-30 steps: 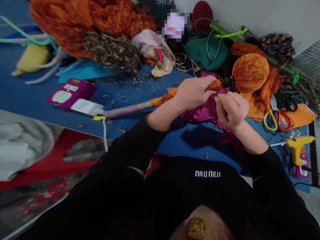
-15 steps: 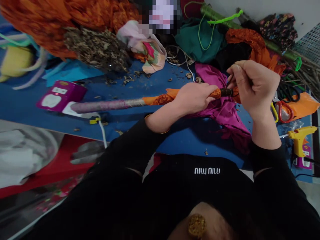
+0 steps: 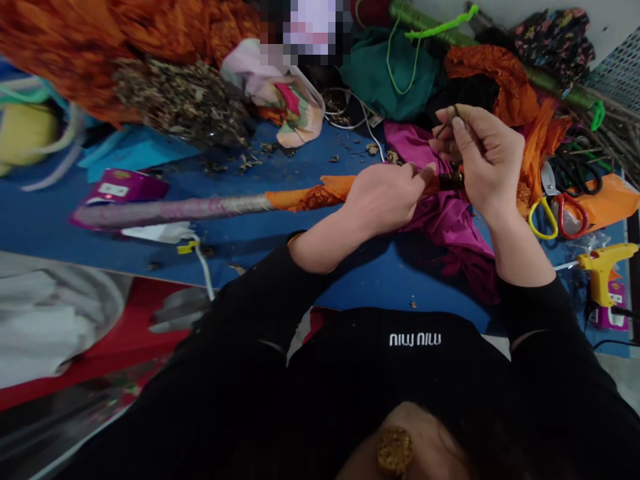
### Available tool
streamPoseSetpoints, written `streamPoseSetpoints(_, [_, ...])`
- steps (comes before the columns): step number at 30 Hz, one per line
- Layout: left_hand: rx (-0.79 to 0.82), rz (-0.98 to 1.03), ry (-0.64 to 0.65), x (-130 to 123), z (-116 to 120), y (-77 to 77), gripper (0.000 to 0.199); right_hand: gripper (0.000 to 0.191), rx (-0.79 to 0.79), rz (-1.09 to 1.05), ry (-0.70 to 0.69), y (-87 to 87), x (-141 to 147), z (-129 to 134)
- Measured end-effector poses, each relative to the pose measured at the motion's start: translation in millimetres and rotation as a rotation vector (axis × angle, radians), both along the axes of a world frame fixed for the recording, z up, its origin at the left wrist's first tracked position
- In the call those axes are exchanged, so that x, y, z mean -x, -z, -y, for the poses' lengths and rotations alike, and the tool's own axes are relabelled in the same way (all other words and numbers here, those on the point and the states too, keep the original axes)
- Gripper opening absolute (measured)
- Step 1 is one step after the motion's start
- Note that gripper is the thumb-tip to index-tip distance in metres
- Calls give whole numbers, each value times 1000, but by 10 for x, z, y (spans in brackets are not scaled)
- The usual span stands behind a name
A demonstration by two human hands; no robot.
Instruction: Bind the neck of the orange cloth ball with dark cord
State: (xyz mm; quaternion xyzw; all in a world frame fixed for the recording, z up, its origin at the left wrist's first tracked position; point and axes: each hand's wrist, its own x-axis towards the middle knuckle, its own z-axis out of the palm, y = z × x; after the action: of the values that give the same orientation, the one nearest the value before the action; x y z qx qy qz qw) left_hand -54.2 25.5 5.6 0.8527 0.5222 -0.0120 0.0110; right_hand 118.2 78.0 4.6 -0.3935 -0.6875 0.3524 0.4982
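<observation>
A long stick (image 3: 213, 208), wrapped in greyish-purple material on the left and orange patterned cloth (image 3: 305, 195) further right, lies across in front of me. My left hand (image 3: 383, 197) is closed around its orange part. Just right of those fingers, a dark band (image 3: 450, 181) circles the stick. My right hand (image 3: 487, 153) is closed in a pinch on a thin dark cord (image 3: 454, 115), held slightly above the band. Part of the cord is hidden by my fingers. Magenta cloth (image 3: 463, 230) lies beneath the stick and both hands.
Orange cloth (image 3: 165, 30), dried leaves (image 3: 183, 97) and green cloth (image 3: 390, 70) are heaped along the back. To the right lie scissors (image 3: 571, 215) with red and yellow handles and a yellow glue gun (image 3: 604, 267). A purple box (image 3: 131, 185) sits behind the stick's left end.
My right hand has moved left and slightly up, and the cord shows more clearly between its fingers. The stick's left end has shifted left, now overlapping the purple box.
</observation>
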Motion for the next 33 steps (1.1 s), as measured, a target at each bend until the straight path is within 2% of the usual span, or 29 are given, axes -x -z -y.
streamPoseSetpoints(5, [-99,7,38,-36,26,48,61,50,-103,85,76,24,3,36])
streamPoseSetpoints(10, [-142,63,49,-53,36,97,60,45,-74,169,136,14,-9,47])
streamPoseSetpoints(18, [-142,42,62,-42,17,65,54,35,-53,58,8,-24,-27,13])
streamPoseSetpoints(21, [-122,27,41,-6,-7,40,51,30,-8,-18,-39,-127,-99,-13])
streamPoseSetpoints(25, [-109,41,-36,99,-61,4,51,28,128,-207,-63,-424,-318,80])
streamPoseSetpoints(28, [-124,144,-96,217,-106,-24,48,25,179,-127,-131,-600,-603,99])
streamPoseSetpoints(31, [-101,172,-123,322,-142,-61,48,29,200,57,-114,-609,-902,-55])
streamPoseSetpoints(33, [-58,160,-116,367,-158,-85,49,28,124,49,-31,-509,-1032,-244])
